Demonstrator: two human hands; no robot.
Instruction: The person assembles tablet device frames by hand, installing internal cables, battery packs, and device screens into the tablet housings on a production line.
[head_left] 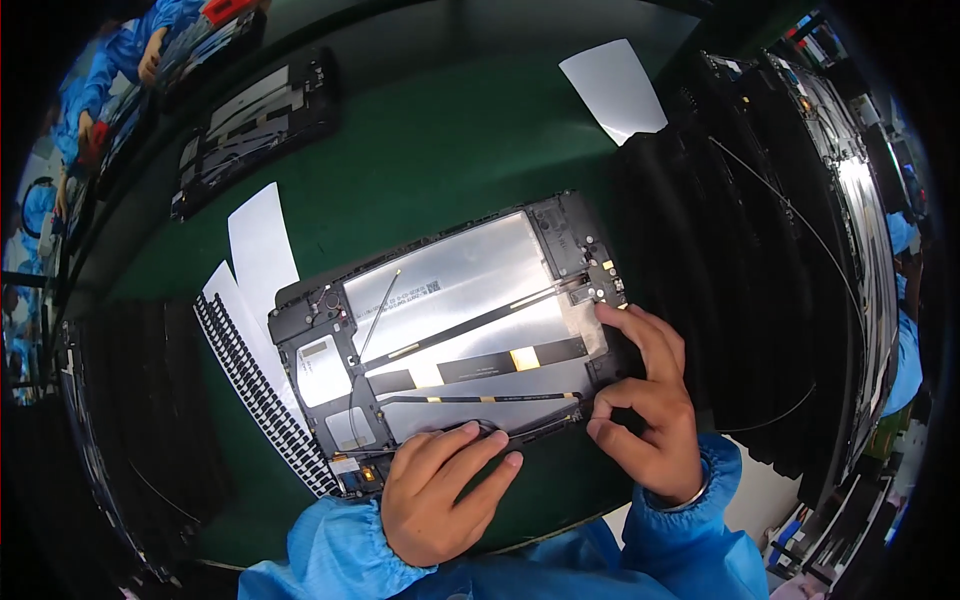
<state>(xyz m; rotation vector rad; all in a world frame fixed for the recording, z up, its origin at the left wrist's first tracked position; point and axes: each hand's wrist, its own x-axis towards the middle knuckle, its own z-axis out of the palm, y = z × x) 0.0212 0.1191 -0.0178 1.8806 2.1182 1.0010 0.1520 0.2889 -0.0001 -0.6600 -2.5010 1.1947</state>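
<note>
An opened tablet (490, 270) lies in front of me with its inside up. A large silver battery fills its middle, and a wide black flex cable (480, 368) with yellow patches crosses it. My left hand (445, 490) rests at the near edge, fingers stretched out over the rim and a thin black cable there. At the near right corner, my right hand (650, 400) brings thumb and forefinger together in a pinch; what sits between them is too small to make out. Its other fingers reach along the right edge, close to the small circuit board.
A sheet of black-and-white strips (265, 390) and a white sheet (262, 235) lie left of the tablet. Another opened tablet (250, 125) sits at the far left. A pale sheet (615, 90) lies at the back. Stacked tablets (850, 190) line the right; co-workers' blue sleeves show far left.
</note>
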